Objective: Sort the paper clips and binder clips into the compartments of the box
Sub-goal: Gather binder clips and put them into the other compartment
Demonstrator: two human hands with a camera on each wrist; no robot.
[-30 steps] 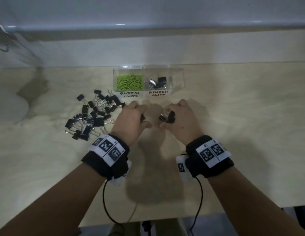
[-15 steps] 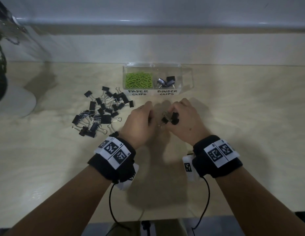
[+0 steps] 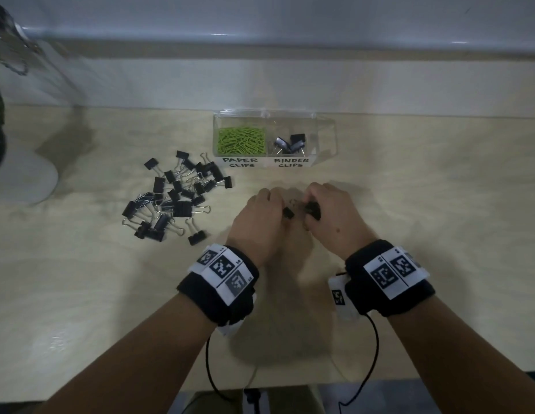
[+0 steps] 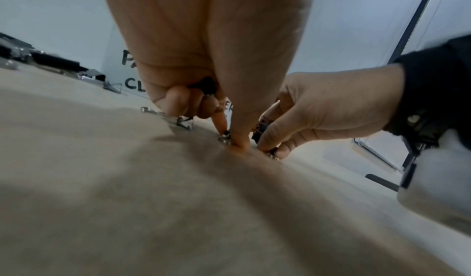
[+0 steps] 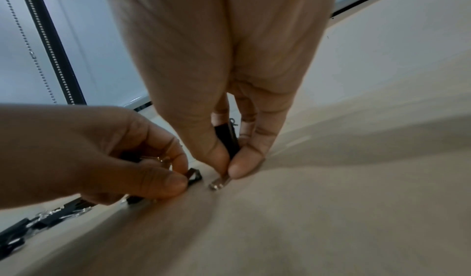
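I am pinching one binder clip (image 3: 288,212) in my left hand (image 3: 257,225) and another binder clip (image 3: 313,210) in my right hand (image 3: 335,222), low over the desk (image 3: 409,204) near the box (image 3: 275,138) at its far edge. They seem light, stiff and springy; the black bodies should grip better than the slippery wire handles.

Left hand (image 3: 261,218), right hand (image 3: 332,216), both pinching.

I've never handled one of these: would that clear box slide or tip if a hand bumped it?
The box is low, wide and flat on the table, so it probably won't tip. It looks like thin clear plastic holding only paper clips and a few binder clips, so it is likely light and would slide easily.
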